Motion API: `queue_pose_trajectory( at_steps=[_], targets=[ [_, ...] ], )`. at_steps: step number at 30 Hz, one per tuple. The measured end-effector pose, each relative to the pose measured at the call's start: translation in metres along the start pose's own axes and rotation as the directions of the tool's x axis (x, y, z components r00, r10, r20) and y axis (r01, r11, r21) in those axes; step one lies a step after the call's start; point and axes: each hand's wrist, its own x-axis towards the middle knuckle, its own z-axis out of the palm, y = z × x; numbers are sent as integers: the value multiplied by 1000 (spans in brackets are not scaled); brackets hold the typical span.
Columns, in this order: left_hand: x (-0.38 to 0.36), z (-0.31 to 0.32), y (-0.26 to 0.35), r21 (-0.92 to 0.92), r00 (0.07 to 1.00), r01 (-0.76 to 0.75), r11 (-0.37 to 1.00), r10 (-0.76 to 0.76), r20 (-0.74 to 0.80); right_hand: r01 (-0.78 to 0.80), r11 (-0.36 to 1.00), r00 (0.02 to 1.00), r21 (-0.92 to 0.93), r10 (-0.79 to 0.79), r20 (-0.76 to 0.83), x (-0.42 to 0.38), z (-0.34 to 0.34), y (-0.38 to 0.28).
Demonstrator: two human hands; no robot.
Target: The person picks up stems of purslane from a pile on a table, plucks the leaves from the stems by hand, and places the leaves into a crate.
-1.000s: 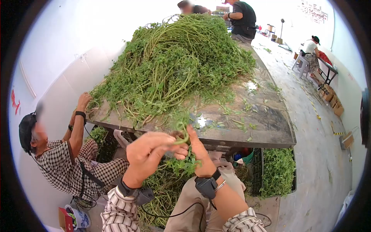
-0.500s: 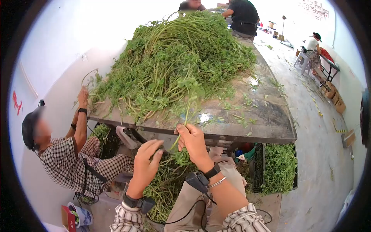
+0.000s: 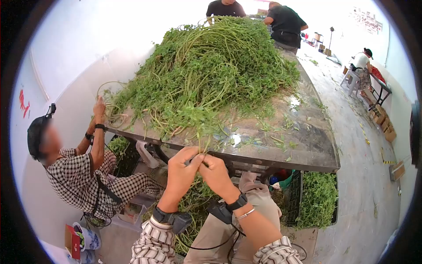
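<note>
Both hands pinch one green stem at the table edge.
I see left hand (image 3: 180, 171) and right hand (image 3: 217, 174) closed on stem (image 3: 203, 145); crate (image 3: 293, 193) below holds greens (image 3: 316, 196).

My left hand (image 3: 181, 173) and right hand (image 3: 216, 174) meet at the table edge (image 3: 281, 162), and their fingertips cover whatever part of the green stem (image 3: 203, 141) they pinch; I cannot tell how it is gripped. Both my striped sleeves (image 3: 154, 244) are cut off by the bottom edge. The crate of greens (image 3: 317, 193) under the table is partly hidden by the tabletop. The far end of the table disappears behind the heap of greens (image 3: 211, 70). The seated co-worker's hands (image 3: 99, 108) are tangled in stems, fingers indistinct.
</note>
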Motion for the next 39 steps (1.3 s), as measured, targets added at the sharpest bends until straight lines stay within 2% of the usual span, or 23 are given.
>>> queue_pose_trajectory(
  at_steps=[1, 2, 3, 5, 6, 7, 9, 10, 11, 13, 15, 17, 18, 20, 21, 23, 27, 29, 30, 32, 36, 38, 39],
  targets=[
    [1, 0, 2, -26, 998, 30, 999, -31, -53, 33, 998, 999, -57, -31, 42, 1, 0, -2],
    [0, -5, 6, -79, 985, 161, 984, -165, -51, 69, 995, 997, -67, -67, 34, 2, 2, -6],
    [1, -10, 1, -185, 983, 164, 969, -176, -51, 61, 996, 998, -68, -59, 29, 0, 2, -7],
    [3, -20, -16, -183, 986, 48, 982, -77, -151, 87, 992, 996, -87, -87, 11, 0, 1, -11],
    [2, -27, -9, -88, 986, 91, 992, -102, -130, 15, 991, 1000, -135, -15, 6, -1, -2, -18],
    [0, -31, -9, -89, 987, 88, 992, -98, -126, 17, 990, 1000, -137, -17, 1, -1, -2, -17],
    [-6, -34, -10, 266, 996, 69, 961, -52, -71, 199, 969, 975, -148, -210, -66, 0, 1, -14],
    [-11, -31, -12, 221, 998, 57, 974, -48, -44, 303, 928, 944, -215, -323, -63, 1, 2, -10],
    [-15, -30, -10, 219, 998, 54, 974, -46, -41, 303, 928, 944, -218, -324, -66, -1, 4, -9],
    [-23, -29, -5, 276, 994, 83, 958, -101, 52, 255, 886, 963, -389, -267, 23, -4, 6, -10],
    [-26, -29, -4, 266, 997, 65, 962, -74, 23, 255, 846, 964, -467, -259, 56, -5, 7, -6],
    [-29, -33, -3, 235, 993, 119, 965, -116, -28, 469, 764, 861, -444, -507, 37, -1, 11, 5],
    [-30, -35, -1, 233, 993, 116, 966, -112, -29, 472, 761, 859, -446, -510, 38, -2, 11, 4],
    [-32, -40, 2, 232, 991, 131, 964, -129, -24, 375, 779, 919, -503, -382, 94, -5, 10, 0],
    [-33, -40, 2, 231, 992, 127, 965, -125, -24, 377, 776, 918, -506, -385, 93, -6, 11, 2],
    [-35, -42, 2, 226, 979, 193, 955, -203, 19, 460, 752, 868, -472, -493, 61, -5, 14, 5],
    [-38, -41, -10, 151, 982, 176, 973, -183, 37, 427, 770, 894, -474, -439, 92, -8, 14, -4],
    [-39, -38, -13, 87, 994, 108, 990, -111, 24, 331, 859, 940, -391, -337, 56, -9, 16, -4],
    [-41, -37, -13, 87, 993, 113, 990, -115, 18, 331, 860, 940, -388, -335, 62, -9, 17, -5],
    [-42, -36, -13, 52, 990, 137, 989, -138, 9, 207, 962, 978, -181, -204, 31, -7, 17, -9],
    [-45, -33, -10, 3, 990, 143, 990, -143, -7, 108, 988, 994, -107, -104, 42, -7, 15, -11],
    [-47, -31, -5, -4, 990, 134, 991, -134, -37, -37, 999, 999, -29, 37, 21, -7, 15, -6],
    [-48, -30, -5, -3, 990, 136, 991, -136, -38, -39, 999, 999, -28, 39, 23, -5, 12, -8]
  ],
)
